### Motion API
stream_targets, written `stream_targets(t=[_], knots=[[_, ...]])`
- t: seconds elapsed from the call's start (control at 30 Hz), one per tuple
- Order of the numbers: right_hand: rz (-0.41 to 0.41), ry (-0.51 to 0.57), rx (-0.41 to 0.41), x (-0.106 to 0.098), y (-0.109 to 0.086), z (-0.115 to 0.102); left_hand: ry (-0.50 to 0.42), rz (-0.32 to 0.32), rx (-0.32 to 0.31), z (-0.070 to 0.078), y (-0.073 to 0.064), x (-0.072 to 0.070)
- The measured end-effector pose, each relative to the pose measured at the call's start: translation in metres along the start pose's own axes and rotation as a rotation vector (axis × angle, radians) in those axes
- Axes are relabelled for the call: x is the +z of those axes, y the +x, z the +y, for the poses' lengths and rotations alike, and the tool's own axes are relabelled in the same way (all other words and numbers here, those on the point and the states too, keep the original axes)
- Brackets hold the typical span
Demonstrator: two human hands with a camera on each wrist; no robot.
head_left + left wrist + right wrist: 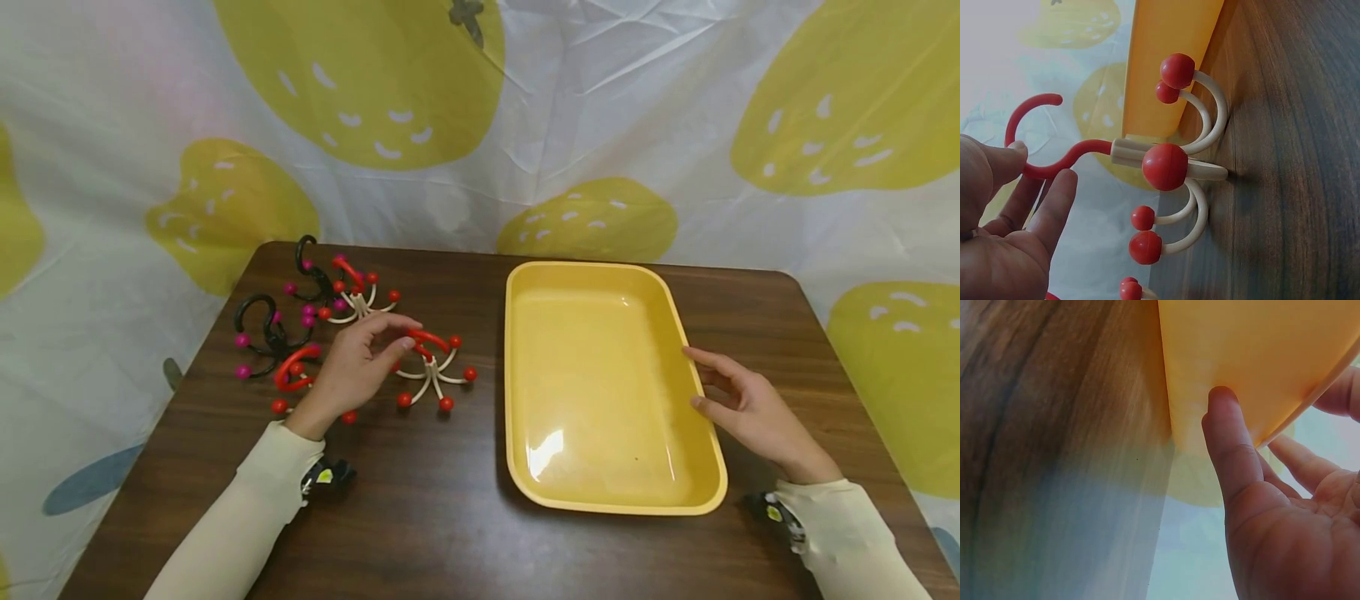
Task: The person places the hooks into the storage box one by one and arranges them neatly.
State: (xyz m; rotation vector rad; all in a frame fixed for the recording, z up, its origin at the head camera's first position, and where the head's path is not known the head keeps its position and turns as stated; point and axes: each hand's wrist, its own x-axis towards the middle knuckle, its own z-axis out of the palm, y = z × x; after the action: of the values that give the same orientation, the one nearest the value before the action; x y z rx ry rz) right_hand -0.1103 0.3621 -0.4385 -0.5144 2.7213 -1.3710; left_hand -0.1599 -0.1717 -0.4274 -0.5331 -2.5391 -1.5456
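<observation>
My left hand (356, 362) pinches the red hook of a cream multi-arm hanger (431, 375) between thumb and fingers. Its curved cream arms end in red balls (1165, 167) and stand against the dark wood in the left wrist view. At the right long side of a yellow tray (517, 392), my right hand (750, 408) touches the rim with relaxed fingers. The right wrist view has one digit (1229, 434) along the tray's outer wall, other fingers around the rim.
Another red-and-cream hanger (360, 304) stands behind my left hand, and a third (294, 371) is partly hidden by it. Two black hangers (273, 337) with magenta balls are at the far left. All rest on a brown wooden table (420, 517) before a patterned curtain (600, 125).
</observation>
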Motion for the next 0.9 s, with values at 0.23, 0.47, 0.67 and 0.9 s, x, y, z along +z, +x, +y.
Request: stream_targets(t=[0.23,0.47,0.67,0.9], knots=[[-0.003,0.003,0.003,0.0,0.0,0.0,-0.008,0.006,0.015,-0.001,0.0,0.0],[-0.005,0.007,0.002,-0.001,0.0,0.001,0.011,0.012,0.011,0.001,-0.001,0.0],[-0.006,0.004,0.002,0.0,0.0,0.001,0.019,0.033,0.015,0.004,-0.001,0.0],[-0.011,0.003,-0.001,0.0,0.0,0.001,-0.007,0.059,-0.006,0.011,-0.001,-0.002]])
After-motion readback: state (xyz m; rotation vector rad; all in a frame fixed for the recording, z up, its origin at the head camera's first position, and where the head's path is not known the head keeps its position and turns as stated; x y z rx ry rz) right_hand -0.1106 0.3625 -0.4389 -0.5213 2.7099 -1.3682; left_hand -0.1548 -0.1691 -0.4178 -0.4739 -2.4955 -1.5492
